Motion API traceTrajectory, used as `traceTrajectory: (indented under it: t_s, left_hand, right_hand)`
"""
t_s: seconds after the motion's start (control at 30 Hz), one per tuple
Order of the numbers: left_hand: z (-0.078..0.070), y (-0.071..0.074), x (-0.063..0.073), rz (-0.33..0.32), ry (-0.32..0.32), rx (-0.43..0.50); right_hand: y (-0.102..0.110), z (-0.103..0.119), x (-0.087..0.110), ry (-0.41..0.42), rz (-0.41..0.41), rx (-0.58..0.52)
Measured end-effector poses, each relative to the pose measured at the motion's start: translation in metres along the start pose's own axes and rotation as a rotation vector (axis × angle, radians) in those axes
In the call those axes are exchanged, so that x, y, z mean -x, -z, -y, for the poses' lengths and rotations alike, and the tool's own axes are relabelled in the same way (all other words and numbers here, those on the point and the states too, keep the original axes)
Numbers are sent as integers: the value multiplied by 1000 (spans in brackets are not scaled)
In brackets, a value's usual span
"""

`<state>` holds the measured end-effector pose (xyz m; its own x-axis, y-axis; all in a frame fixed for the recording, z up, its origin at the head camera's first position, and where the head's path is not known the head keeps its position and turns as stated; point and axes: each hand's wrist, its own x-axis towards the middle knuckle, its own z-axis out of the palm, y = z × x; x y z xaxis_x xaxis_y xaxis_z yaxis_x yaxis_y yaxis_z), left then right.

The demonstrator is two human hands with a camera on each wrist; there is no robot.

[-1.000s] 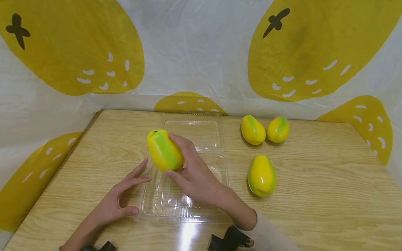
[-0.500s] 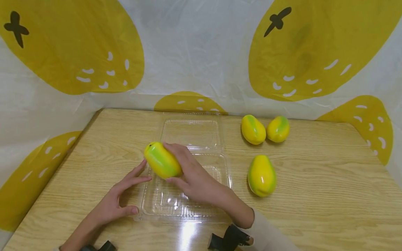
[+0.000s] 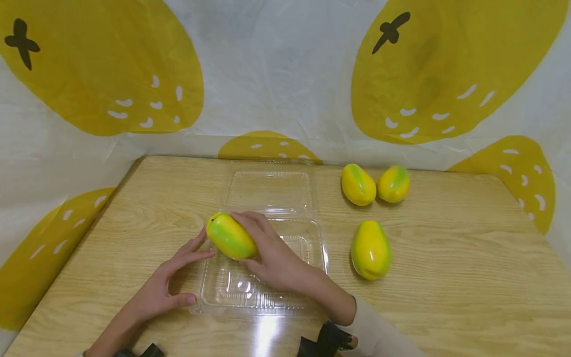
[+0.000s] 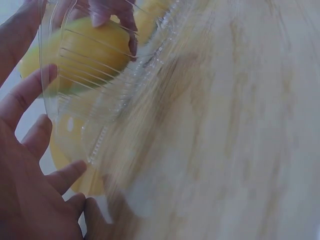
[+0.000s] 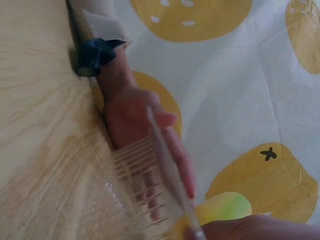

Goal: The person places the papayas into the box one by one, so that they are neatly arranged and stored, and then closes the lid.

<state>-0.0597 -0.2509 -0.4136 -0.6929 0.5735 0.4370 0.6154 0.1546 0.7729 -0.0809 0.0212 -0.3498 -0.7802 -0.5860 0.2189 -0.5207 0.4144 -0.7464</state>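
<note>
My right hand (image 3: 276, 258) grips a glossy yellow papaya (image 3: 230, 238) with a green stripe, its dark-tipped end pointing left. The fruit is low over the left part of a clear plastic clamshell box (image 3: 324, 248), tilted inside its rim. My left hand (image 3: 157, 286) has its fingers spread along the box's left side, fingertips right at the wall. In the left wrist view the papaya (image 4: 92, 50) shows through the ribbed wall. The right wrist view shows the fruit's greenish end (image 5: 230, 206) past the box edge, with my left hand (image 5: 132, 112) behind the clear plastic.
The box's lid (image 3: 269, 191) lies folded back toward the rear curtain. To the right are a nearer papaya (image 3: 371, 250) and, farther back, two others, a left one (image 3: 359, 185) and a right one (image 3: 394, 184). A lemon-print curtain (image 3: 276, 64) surrounds the wooden table (image 3: 446, 263).
My right hand has lowered the papaya toward the box, and the fruit has tipped from more upright to lying more flat. My left hand has stayed in place.
</note>
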Motion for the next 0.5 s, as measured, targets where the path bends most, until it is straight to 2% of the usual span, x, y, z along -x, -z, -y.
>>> traceTrajectory:
  t_s: [0.27,0.37,0.5]
  left_hand:
    - [1,-2,-1,-8,-38,5]
    - [2,-1,-1,-10,-49,6]
    - [2,-1,-1,-8,-49,2]
  right_hand:
    - [-5,-3,0,32,9,72]
    - [-5,-4,1,30,6,134]
    - [-4,-4,3,-16,4,259]
